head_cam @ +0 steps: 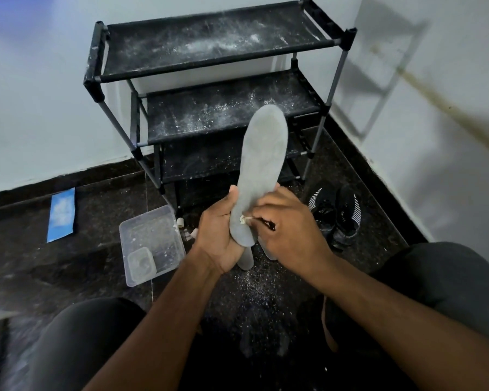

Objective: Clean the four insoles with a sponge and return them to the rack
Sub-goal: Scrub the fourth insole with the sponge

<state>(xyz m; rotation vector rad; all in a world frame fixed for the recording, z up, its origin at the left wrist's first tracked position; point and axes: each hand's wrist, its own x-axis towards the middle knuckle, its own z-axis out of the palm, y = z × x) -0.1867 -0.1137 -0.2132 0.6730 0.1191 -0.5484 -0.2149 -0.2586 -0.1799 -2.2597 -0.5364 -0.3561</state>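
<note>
Right now, looking down from my head camera, I am holding a grey insole [261, 176] upright in front of the rack [209, 88], its toe end pointing up and its heel end low between my hands. My left hand [220, 232] is gripping the heel end, fingers wrapped behind it and thumb lying along its left edge. My right hand [288, 230] is pressing against the insole's right side with fingers curled, pinching a small pale scrap [242, 219] against the grey surface; whether that scrap is the sponge I cannot tell. Below my hands, the ends of other grey insoles [246, 261] are showing on the dark floor [96, 263], which is speckled with white powder. The black shelves of the rack are dusted with the same white specks. A clear plastic tub [150, 241] is sitting on the floor to my left, with a smaller clear container [141, 263] inside it. A blue packet [61, 214] is lying further left, and a pair of black shoes [336, 213] is standing to the right of the rack.
</note>
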